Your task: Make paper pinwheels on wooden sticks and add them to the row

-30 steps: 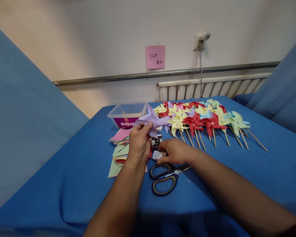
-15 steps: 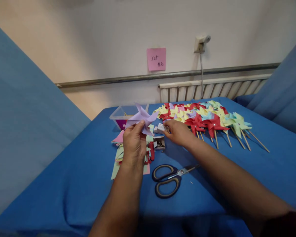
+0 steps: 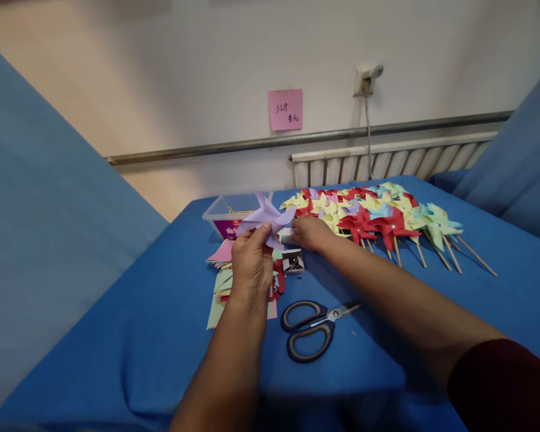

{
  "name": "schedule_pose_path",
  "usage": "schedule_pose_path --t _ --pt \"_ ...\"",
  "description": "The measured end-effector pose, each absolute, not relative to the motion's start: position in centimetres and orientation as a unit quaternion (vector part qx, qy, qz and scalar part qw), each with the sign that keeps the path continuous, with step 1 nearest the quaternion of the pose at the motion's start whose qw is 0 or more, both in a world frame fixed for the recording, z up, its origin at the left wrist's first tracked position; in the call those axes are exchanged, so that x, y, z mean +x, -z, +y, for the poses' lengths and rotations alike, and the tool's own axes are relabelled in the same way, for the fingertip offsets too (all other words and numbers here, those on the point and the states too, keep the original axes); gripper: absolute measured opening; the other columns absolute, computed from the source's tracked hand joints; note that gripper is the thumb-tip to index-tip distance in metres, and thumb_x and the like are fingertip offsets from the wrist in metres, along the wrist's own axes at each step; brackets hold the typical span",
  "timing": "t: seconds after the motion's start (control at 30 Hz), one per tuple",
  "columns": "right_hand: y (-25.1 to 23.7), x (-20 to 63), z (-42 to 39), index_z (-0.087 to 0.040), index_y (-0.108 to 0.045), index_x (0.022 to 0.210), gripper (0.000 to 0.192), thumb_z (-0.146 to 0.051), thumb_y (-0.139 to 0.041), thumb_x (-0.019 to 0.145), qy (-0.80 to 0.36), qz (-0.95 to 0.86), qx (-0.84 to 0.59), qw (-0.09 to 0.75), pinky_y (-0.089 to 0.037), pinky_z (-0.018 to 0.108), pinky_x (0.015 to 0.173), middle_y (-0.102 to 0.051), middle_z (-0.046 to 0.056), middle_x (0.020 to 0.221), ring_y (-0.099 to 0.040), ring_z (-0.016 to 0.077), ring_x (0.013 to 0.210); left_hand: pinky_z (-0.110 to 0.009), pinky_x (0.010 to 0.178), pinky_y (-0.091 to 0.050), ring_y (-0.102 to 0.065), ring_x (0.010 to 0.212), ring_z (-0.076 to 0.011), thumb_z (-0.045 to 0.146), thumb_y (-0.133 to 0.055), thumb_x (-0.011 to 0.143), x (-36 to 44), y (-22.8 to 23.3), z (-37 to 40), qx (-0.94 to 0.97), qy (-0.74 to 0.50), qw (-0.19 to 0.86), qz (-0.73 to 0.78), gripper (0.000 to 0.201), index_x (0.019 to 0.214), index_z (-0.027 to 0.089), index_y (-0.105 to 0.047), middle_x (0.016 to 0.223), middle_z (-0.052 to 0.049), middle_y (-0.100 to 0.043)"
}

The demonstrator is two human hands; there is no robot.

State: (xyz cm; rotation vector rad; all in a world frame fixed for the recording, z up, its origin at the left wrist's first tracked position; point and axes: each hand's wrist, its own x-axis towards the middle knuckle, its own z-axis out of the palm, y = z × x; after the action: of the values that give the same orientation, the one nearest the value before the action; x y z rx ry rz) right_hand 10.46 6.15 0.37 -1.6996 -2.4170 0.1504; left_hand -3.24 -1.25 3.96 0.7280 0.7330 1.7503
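My left hand (image 3: 253, 255) is closed on a purple paper pinwheel (image 3: 266, 217), its thumb pressed near the middle of the folded blades. My right hand (image 3: 312, 233) is at a small white box (image 3: 288, 236) just right of the pinwheel. Its fingers are bent together, and their tips are too hidden to show what they hold. Nearer me stands a second small white box (image 3: 293, 261) with shiny metal fasteners inside. Below it lie scissors (image 3: 317, 321) with dark handles, blades toward the right. Under my left wrist is a pile of coloured paper pieces (image 3: 222, 282).
Many finished pinwheels (image 3: 393, 227) on wooden sticks cover the back right of the blue-clothed table (image 3: 162, 336). A clear plastic tub (image 3: 216, 210) with sticks stands at the back left. Behind are a wall, a radiator (image 3: 400, 159) and a pink note (image 3: 285, 110).
My right hand has shifted a little left, closer in over the small white box. The pinwheel in my left hand has turned slightly and moved a bit right in view.
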Motion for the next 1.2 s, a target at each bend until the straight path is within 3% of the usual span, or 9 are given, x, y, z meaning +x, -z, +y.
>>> schedule_pose_path --t 0.1,0.37,0.6,0.97,1.2 --pt "-0.5 10.6 5.9 -0.020 -0.061 0.119 0.035 -0.039 -0.047 0.093 -0.056 -0.807 -0.581 0.091 -0.046 0.031 0.089 -0.068 0.012 0.121 -0.062 0.0259 0.111 -0.022 0.068 -0.052 -0.066 0.068 -0.0116 0.010 -0.081 0.059 -3.1 -4.1 -1.3 0.304 -0.735 0.525 0.304 0.018 0.073 0.013 -0.071 0.075 -0.003 -0.072" --pt "-0.3 9.4 7.3 -0.019 -0.063 0.115 0.043 -0.048 -0.061 0.084 -0.081 -0.797 -0.596 0.050 -0.050 0.032 0.082 -0.071 0.014 0.113 -0.067 0.0279 0.103 -0.023 0.066 -0.052 -0.066 0.066 -0.0122 0.012 -0.082 0.057 -3.5 -3.9 -1.1 0.306 -0.732 0.522 0.313 0.020 0.074 0.013 -0.071 0.073 -0.003 -0.072" --pt "-0.2 9.1 7.1 -0.016 -0.062 0.120 0.049 -0.040 -0.069 0.078 -0.071 -0.800 -0.595 0.039 -0.051 0.034 0.083 -0.071 0.016 0.114 -0.067 0.0301 0.103 -0.023 0.069 -0.053 -0.066 0.066 -0.0120 0.013 -0.083 0.057 -3.2 -4.3 -1.5 0.300 -0.727 0.536 0.308 0.021 0.074 0.014 -0.070 0.071 -0.001 -0.071" --pt "-0.5 9.6 7.3 -0.016 -0.055 0.134 0.046 -0.032 -0.054 0.091 -0.032 -0.822 -0.565 0.061 -0.047 0.036 0.093 -0.061 0.019 0.132 -0.061 0.0311 0.116 -0.022 0.069 -0.052 -0.066 0.066 -0.0115 0.012 -0.083 0.057 -3.0 -4.3 -1.8 0.300 -0.724 0.540 0.308 0.020 0.073 0.014 -0.071 0.072 -0.003 -0.072" --pt "-0.3 9.7 7.1 -0.015 -0.059 0.129 0.044 -0.039 -0.052 0.092 -0.046 -0.837 -0.544 0.049 -0.046 0.033 0.093 -0.065 0.018 0.126 -0.062 0.0289 0.115 -0.021 0.068 -0.052 -0.064 0.066 -0.0103 0.013 -0.083 0.055 -3.1 -4.3 -1.7 0.300 -0.721 0.541 0.311 0.020 0.071 0.013 -0.071 0.072 -0.002 -0.071"
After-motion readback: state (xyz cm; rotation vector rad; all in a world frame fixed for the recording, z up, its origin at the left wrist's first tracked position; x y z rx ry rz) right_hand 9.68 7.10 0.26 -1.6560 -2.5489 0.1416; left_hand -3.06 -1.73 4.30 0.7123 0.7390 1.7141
